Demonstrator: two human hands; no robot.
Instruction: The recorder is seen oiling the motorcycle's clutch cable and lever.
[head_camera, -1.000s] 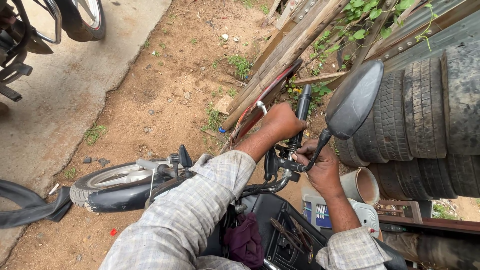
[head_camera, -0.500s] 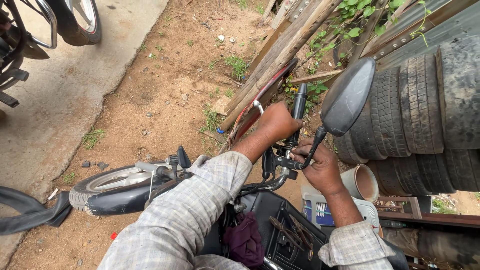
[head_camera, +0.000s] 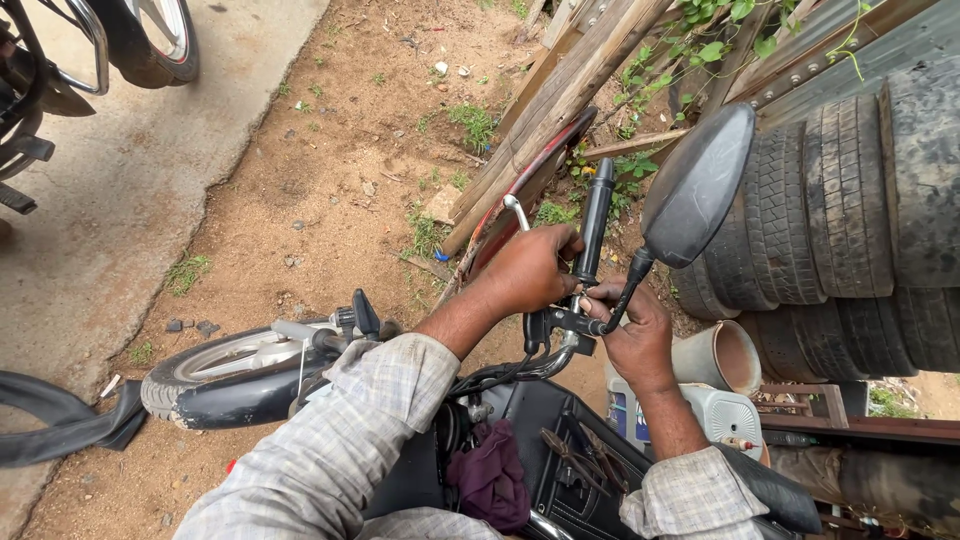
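Tyres (head_camera: 850, 210): stacked, right edge of frame, close beside mirror.
Wheel (head_camera: 215, 365): lower left, open dirt above it.
Mirror (head_camera: 697, 185): right of centre, stalk slanting down-left to clamp.
Grip (head_camera: 595, 220): centre, black, long axis near upright, tip toward planks (head_camera: 560, 100).
Lever (head_camera: 517, 212): silver, just left of grip.
Left hand (head_camera: 530, 270): fingers curled shut over lever base.
Right hand (head_camera: 635, 335): closed on mirror stalk foot.

We cannot see the part under the left hand (head_camera: 530, 270). The right hand (head_camera: 635, 335) covers the mirror (head_camera: 697, 185) stem base. The frame edge cuts the tyres (head_camera: 850, 210) at right.
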